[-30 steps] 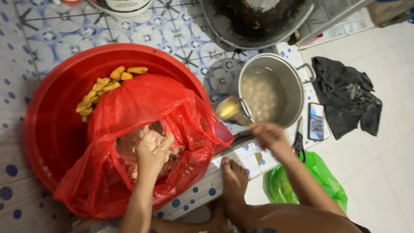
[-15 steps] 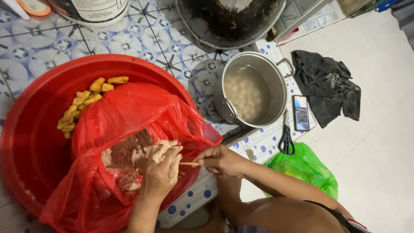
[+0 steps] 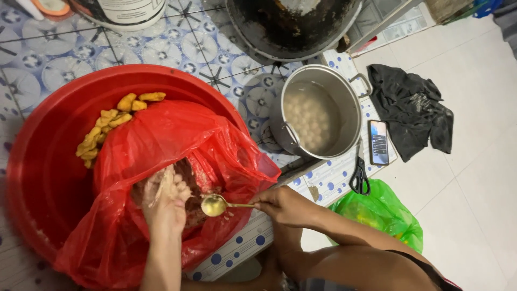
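L hand (image 3: 164,200) sits inside the red bag (image 3: 161,156), fingers curled round a lump of the pale minced mix (image 3: 189,186), smeared w/ it; closed in a loose squeeze, not spread. R hand (image 3: 283,206) is just to its right, outside the bag's edge, fingers pinched on the handle end of a metal spoon (image 3: 215,205).

Spoon's long axis runs roughly left-right: handle at the R hand, bowl pointing toward the L hand and just beside its fingers, touching or nearly so, can't tell which. So the bowl is the part nearest the mix; the L hand is the one in it.

Bag lies in a big red basin (image 3: 43,161), w/ yellow fried pieces (image 3: 110,121) beyond the L hand. Beyond the R hand, well apart, a steel pot (image 3: 318,116) holds pale balls in cloudy water. Scissors (image 3: 358,178), phone (image 3: 378,141) and green bag (image 3: 385,210) lie off to its right.
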